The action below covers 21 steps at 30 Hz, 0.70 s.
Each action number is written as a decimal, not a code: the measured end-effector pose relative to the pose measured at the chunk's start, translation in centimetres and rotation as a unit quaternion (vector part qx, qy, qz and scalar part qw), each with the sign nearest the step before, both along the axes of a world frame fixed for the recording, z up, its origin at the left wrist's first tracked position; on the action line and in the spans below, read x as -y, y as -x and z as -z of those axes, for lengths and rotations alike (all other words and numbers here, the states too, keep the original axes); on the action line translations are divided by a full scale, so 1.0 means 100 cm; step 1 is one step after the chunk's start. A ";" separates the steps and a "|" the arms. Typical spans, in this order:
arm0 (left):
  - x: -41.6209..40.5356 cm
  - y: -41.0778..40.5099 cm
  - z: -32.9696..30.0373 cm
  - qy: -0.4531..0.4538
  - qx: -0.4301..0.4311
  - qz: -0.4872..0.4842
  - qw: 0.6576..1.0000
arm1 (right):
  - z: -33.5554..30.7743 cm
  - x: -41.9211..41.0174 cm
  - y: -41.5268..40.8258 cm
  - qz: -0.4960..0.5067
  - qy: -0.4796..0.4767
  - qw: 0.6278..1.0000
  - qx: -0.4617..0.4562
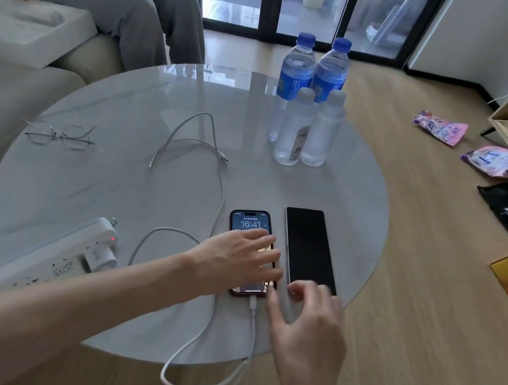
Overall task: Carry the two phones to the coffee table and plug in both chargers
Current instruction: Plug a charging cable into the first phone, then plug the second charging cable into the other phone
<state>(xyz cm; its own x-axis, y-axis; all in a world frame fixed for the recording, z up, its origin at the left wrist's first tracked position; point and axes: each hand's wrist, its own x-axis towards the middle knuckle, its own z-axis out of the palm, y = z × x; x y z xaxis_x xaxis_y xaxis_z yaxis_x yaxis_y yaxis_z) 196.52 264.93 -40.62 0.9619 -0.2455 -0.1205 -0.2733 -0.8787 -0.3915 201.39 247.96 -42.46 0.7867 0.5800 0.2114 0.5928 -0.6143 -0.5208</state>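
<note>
Nearby, both phones lie beside the table's near edge.

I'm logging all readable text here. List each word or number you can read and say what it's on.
"16:41" on the lit phone, on its lock screen.
"20W" on the power strip, seen upside down.
Small line above the clock: too small to read.
Blue bottles: label print blurred.
Clear bottles: label print too small.
Snack bags on the floor: print blurred.
Dark phone: screen off, no text.
</note>
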 end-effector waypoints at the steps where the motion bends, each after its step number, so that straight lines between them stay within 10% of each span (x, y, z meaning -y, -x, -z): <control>1: 0.000 0.002 0.001 -0.010 -0.002 -0.001 1.000 | -0.002 -0.003 -0.009 0.015 -0.010 0.999 0.029; 12: -0.063 -0.001 -0.023 0.235 0.028 -0.284 0.929 | -0.002 -0.059 -0.067 0.009 0.146 0.989 -0.030; 21: -0.145 -0.068 -0.016 0.072 0.085 -0.395 0.912 | 0.009 -0.059 -0.076 -0.045 0.106 0.993 0.008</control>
